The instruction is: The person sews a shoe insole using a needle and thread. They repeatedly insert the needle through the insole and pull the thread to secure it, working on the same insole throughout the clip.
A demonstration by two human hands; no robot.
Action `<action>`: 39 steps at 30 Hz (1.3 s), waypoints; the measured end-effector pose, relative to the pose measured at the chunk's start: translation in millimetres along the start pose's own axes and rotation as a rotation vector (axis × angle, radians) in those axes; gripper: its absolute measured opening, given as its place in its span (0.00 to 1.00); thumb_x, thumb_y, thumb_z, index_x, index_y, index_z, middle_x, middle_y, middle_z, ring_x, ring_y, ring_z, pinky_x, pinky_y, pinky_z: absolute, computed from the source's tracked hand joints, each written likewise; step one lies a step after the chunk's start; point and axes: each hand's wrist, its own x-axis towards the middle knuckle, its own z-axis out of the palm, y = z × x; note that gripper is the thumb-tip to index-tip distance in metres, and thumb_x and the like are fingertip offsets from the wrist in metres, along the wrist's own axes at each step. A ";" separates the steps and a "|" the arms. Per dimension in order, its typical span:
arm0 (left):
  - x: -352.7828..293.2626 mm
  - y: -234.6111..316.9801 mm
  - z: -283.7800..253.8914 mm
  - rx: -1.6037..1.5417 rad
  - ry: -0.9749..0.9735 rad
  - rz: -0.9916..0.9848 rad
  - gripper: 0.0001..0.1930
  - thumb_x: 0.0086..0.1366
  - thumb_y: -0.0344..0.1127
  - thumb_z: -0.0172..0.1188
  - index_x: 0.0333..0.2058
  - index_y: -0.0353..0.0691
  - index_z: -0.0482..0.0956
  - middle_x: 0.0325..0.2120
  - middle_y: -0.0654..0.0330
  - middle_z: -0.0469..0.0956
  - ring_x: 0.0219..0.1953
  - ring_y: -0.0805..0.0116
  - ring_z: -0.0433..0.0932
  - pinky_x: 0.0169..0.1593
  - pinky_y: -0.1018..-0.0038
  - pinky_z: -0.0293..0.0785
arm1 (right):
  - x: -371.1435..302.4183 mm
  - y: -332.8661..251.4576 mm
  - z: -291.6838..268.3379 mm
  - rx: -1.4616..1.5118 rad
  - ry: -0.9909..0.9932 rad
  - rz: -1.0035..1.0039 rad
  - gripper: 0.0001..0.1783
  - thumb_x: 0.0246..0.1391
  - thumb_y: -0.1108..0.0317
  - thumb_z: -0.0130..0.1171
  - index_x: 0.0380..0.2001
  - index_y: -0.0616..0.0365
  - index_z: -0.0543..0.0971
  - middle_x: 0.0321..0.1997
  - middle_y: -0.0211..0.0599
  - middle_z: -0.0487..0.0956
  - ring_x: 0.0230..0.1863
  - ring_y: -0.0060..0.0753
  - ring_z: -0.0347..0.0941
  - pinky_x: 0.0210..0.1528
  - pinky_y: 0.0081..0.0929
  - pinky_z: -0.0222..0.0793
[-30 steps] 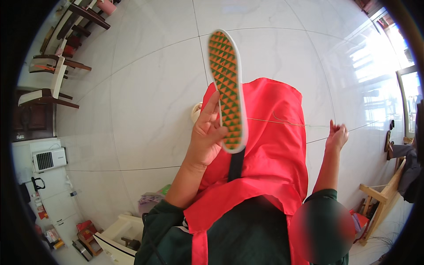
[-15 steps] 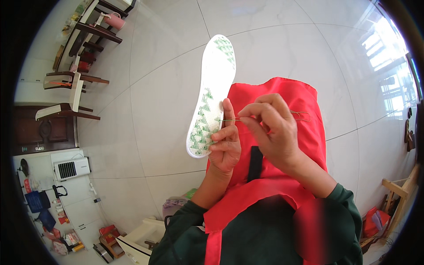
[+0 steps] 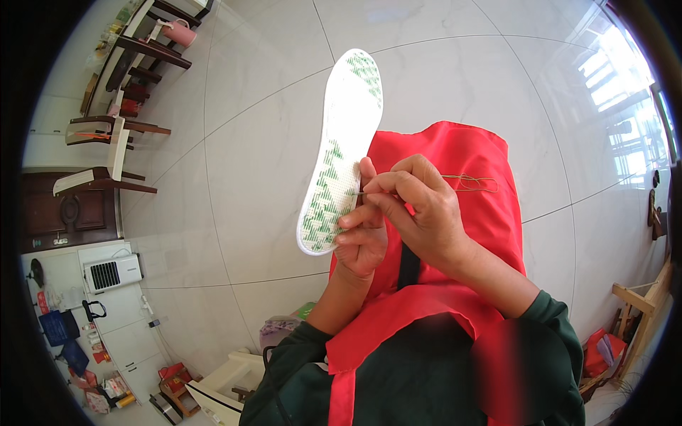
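Note:
A white shoe insole [image 3: 346, 121] with green stitched patterns stands at a tilt above my lap, its toe end pointing away. My left hand [image 3: 363, 238] grips its right edge near the heel half, the fingers bent around the rim. Close beside it, my right hand [image 3: 419, 202] is closed in a pinch of thumb and forefinger. A thin needle-like piece [image 3: 359, 193] reaches from that pinch to the insole's edge. Loose green thread [image 3: 477, 182] trails in a loop to the right, behind my right hand, over a red apron [image 3: 469, 149].
Pale floor tiles [image 3: 270, 156] surround me. On the left are wooden chairs [image 3: 106, 177], a pink jug [image 3: 177, 33] and a white heater-like appliance [image 3: 114, 273]. A cream drawer-like box [image 3: 227, 387] is at lower left; a wooden frame [image 3: 639, 302] stands at right.
My right hand has moved left, closer to the insole, and the visible stretch between pinch and insole is shorter. The thread loop has shifted slightly left. My left hand keeps its grip.

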 end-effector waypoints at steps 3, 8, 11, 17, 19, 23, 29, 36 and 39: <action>1.2 0.1 -0.5 -0.007 -0.011 -0.012 0.25 0.66 0.26 0.41 0.62 0.34 0.52 0.62 0.53 0.55 0.36 0.65 0.74 0.29 0.79 0.82 | 0.2 0.2 0.3 -0.005 -0.004 0.010 0.05 0.45 0.75 0.62 0.28 0.58 0.78 0.27 0.33 0.69 0.24 0.30 0.71 0.24 0.26 0.69; 1.5 1.1 -0.5 -0.009 -0.013 -0.024 0.25 0.66 0.25 0.41 0.62 0.34 0.52 0.62 0.53 0.54 0.37 0.64 0.74 0.30 0.79 0.82 | 1.0 -0.2 -0.2 0.008 -0.010 0.029 0.05 0.46 0.75 0.61 0.28 0.57 0.78 0.27 0.33 0.69 0.25 0.31 0.71 0.25 0.26 0.69; 1.6 1.7 -0.3 -0.006 -0.012 -0.033 0.25 0.66 0.25 0.41 0.62 0.34 0.52 0.61 0.53 0.54 0.37 0.64 0.74 0.30 0.78 0.83 | 1.2 -0.7 -0.5 0.024 -0.012 0.035 0.05 0.46 0.76 0.61 0.29 0.58 0.78 0.27 0.33 0.70 0.26 0.31 0.71 0.25 0.26 0.69; 1.4 2.4 -0.9 -0.001 -0.004 -0.046 0.25 0.66 0.25 0.42 0.62 0.33 0.52 0.62 0.54 0.54 0.37 0.64 0.73 0.30 0.79 0.82 | 0.7 -1.2 -1.7 0.024 -0.013 0.029 0.05 0.46 0.77 0.61 0.29 0.58 0.77 0.26 0.34 0.69 0.26 0.31 0.71 0.25 0.27 0.69; -0.2 0.8 0.0 0.002 0.028 -0.020 0.25 0.67 0.27 0.42 0.62 0.34 0.51 0.62 0.55 0.53 0.35 0.64 0.73 0.29 0.79 0.81 | 0.8 -2.5 -3.0 0.003 -0.014 0.017 0.05 0.46 0.77 0.61 0.29 0.58 0.77 0.26 0.34 0.69 0.25 0.31 0.71 0.25 0.27 0.69; -4.6 4.3 0.7 0.155 0.137 0.021 0.26 0.67 0.30 0.44 0.63 0.36 0.51 0.63 0.57 0.52 0.31 0.66 0.72 0.27 0.81 0.79 | 0.8 -8.0 -8.6 -0.150 -0.044 -0.014 0.05 0.45 0.77 0.61 0.28 0.59 0.77 0.26 0.34 0.68 0.25 0.31 0.70 0.24 0.26 0.69; -3.3 1.7 4.3 0.855 0.247 0.012 0.31 0.63 0.27 0.51 0.63 0.35 0.50 0.59 0.54 0.60 0.33 0.70 0.71 0.27 0.80 0.79 | -1.3 -0.7 -19.4 0.123 -0.133 0.331 0.03 0.48 0.79 0.58 0.28 0.61 0.77 0.27 0.32 0.70 0.25 0.22 0.70 0.29 0.22 0.68; 4.6 -22.3 24.9 1.665 0.424 0.059 0.39 0.54 0.17 0.59 0.63 0.38 0.51 0.55 0.58 0.65 0.41 0.75 0.76 0.45 0.77 0.77 | -24.8 39.7 -28.5 0.884 -0.154 0.803 0.11 0.53 0.76 0.57 0.42 0.61 0.76 0.40 0.30 0.79 0.39 0.17 0.75 0.43 0.17 0.73; 2.1 -25.6 23.7 1.795 0.466 0.023 0.39 0.54 0.17 0.60 0.63 0.38 0.53 0.55 0.56 0.65 0.38 0.77 0.76 0.41 0.79 0.79 | -29.9 42.6 -28.5 1.000 -0.106 0.834 0.15 0.53 0.76 0.57 0.45 0.58 0.76 0.41 0.33 0.80 0.39 0.22 0.77 0.40 0.21 0.76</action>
